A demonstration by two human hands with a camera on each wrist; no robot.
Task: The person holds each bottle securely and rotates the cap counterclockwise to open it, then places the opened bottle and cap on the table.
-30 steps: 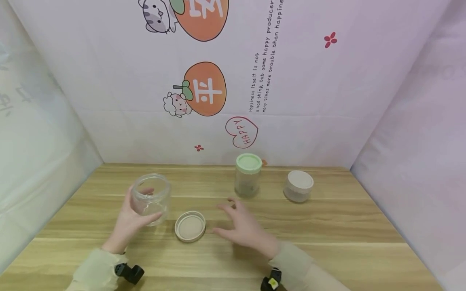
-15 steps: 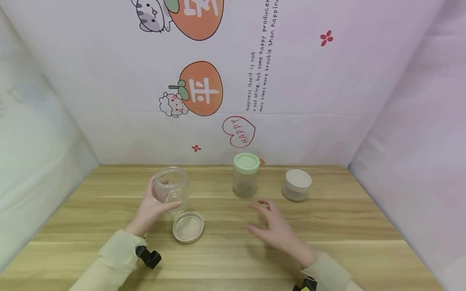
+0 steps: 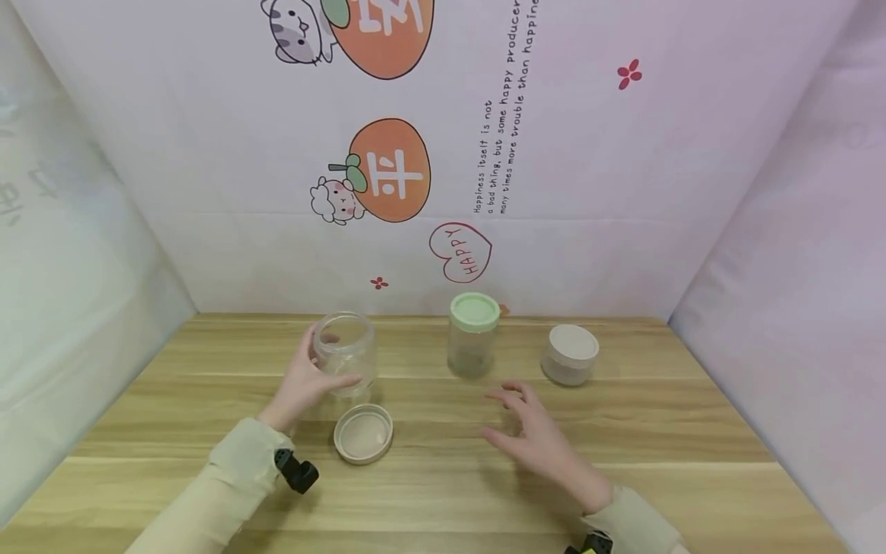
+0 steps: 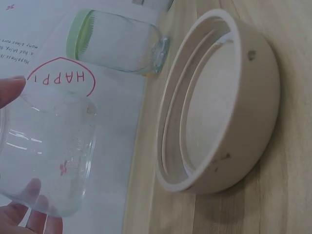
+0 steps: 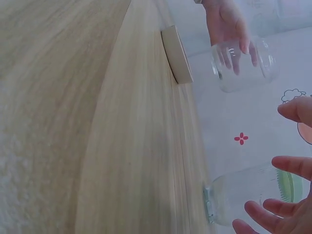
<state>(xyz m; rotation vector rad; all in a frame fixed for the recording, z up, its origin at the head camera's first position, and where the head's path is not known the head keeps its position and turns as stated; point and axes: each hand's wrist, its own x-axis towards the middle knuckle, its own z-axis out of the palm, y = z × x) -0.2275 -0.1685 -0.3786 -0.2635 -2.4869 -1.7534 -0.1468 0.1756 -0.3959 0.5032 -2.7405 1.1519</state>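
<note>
My left hand (image 3: 302,391) grips a clear, lidless jar (image 3: 356,362) from its left side, thumb in front and fingers behind. In the right wrist view this jar (image 5: 243,73) is upright and raised above the table. Just in front of it a beige screw lid (image 3: 363,435) lies with its hollow side up. My right hand (image 3: 538,438) hovers over the table, fingers spread and loosely bent, holding nothing. Nearest to it is a clear jar with a green lid (image 3: 474,312), a little farther back. In the left wrist view, the lid (image 4: 263,92) looms large beside the held jar.
A low jar with a whitish lid (image 3: 571,350) stands at the back right. The wooden table (image 3: 429,492) ends at a printed white cloth (image 3: 567,261) behind, and white cloth walls rise on both sides.
My left hand has carried the clear jar to the right and back, behind the beige lid. My right hand has moved right, away from the lid. The other jars stay put.
</note>
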